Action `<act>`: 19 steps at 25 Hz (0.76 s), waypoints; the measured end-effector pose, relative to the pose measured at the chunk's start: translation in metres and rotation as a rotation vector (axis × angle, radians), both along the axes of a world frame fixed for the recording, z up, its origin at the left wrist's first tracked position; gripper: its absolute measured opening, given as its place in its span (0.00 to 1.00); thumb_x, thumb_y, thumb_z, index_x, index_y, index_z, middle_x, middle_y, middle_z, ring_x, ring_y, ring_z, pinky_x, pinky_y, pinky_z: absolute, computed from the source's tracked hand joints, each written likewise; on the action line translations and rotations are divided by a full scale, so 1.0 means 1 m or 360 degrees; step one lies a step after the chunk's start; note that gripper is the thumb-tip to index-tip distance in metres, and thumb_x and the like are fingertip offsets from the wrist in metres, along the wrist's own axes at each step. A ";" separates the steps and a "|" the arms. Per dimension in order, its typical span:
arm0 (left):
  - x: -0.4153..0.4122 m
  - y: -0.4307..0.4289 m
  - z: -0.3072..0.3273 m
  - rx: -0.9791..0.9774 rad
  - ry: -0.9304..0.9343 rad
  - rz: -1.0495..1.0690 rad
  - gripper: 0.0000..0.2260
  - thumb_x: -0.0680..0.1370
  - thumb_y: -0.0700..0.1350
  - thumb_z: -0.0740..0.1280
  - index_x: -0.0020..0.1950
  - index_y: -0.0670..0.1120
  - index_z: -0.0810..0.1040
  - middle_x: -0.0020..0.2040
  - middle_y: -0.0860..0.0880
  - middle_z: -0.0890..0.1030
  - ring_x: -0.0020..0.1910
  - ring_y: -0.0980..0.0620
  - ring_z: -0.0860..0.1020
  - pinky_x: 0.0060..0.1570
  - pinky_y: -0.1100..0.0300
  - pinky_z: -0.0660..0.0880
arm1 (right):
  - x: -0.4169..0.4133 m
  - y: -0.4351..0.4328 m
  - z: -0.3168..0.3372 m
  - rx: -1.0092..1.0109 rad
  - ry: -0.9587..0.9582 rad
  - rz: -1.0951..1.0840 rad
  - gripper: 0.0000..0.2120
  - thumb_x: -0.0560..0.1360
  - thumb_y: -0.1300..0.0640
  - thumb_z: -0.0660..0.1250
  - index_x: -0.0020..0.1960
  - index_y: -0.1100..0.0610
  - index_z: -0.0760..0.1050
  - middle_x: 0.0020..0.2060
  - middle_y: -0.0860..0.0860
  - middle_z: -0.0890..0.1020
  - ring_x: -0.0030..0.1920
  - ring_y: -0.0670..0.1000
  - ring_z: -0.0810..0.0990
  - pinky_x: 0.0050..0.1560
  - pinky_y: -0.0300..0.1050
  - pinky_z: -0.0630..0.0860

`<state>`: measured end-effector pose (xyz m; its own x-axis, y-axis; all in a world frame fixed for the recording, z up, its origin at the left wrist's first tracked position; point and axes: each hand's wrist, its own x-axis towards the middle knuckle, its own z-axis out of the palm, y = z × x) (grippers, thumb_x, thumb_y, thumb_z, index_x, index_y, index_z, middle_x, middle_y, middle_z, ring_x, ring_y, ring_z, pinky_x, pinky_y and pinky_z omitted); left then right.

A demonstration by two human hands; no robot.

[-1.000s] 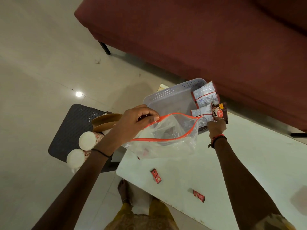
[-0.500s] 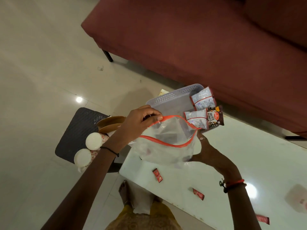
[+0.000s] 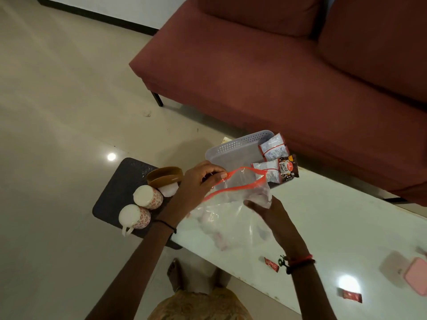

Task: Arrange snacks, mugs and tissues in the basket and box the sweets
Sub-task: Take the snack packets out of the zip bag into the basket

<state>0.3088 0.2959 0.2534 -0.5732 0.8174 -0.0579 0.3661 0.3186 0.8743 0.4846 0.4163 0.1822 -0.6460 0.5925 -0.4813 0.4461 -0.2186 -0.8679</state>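
The left hand (image 3: 203,181) has its grip clamped on the red zip rim of a clear plastic bag (image 3: 231,211), thumb and fingers pinching it, as it did a second ago. The right hand (image 3: 269,212) is what changed. A second ago it was up at the basket (image 3: 238,150) with the peanut packet (image 3: 287,168). Now it is back at the middle of the frame, its grip closed on the bag's right side just below the rim. The two hands together hold the bag's mouth open above the near end of the counter (image 3: 346,227).

The peanut packet now lies at the basket's right end, beside the white packets (image 3: 273,146), so that snack is delivered. The bag looks nearly empty. A faint pinkish shape shows low inside it, but the film is too blurred to say what it is.

I judge the next step to be checking or emptying the bag. Much of the task is still open. Two mugs (image 3: 142,206) stand mouth-down on a dark stool (image 3: 120,188) at centre left, beside a brown bowl (image 3: 165,176) and well apart from the basket. Red sweets (image 3: 271,264) lie loose on the counter at lower right, not yet in the pink box (image 3: 417,280) at the right edge. No tissues can be made out.
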 end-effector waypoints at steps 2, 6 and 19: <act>0.016 -0.013 -0.002 0.0011 -0.0079 -0.0040 0.05 0.76 0.42 0.67 0.48 0.43 0.81 0.40 0.61 0.76 0.40 0.68 0.76 0.39 0.78 0.70 | 0.002 -0.004 0.001 -0.0127 0.0146 -0.0298 0.09 0.70 0.54 0.73 0.50 0.49 0.80 0.47 0.48 0.84 0.51 0.48 0.83 0.41 0.37 0.77; 0.033 -0.049 -0.015 -0.0141 -0.0251 -0.0098 0.03 0.76 0.47 0.66 0.47 0.54 0.78 0.41 0.58 0.79 0.41 0.60 0.79 0.42 0.72 0.74 | 0.013 -0.013 0.014 -0.0544 0.0529 -0.0566 0.11 0.79 0.63 0.59 0.58 0.59 0.76 0.50 0.57 0.83 0.51 0.57 0.84 0.42 0.48 0.82; 0.124 -0.138 -0.011 -0.0704 -0.0255 -0.0365 0.16 0.73 0.53 0.69 0.54 0.43 0.80 0.48 0.47 0.83 0.48 0.55 0.80 0.55 0.57 0.71 | 0.085 -0.132 0.056 -0.1219 0.0454 -0.0369 0.06 0.72 0.65 0.66 0.46 0.64 0.80 0.40 0.58 0.86 0.38 0.51 0.86 0.36 0.43 0.84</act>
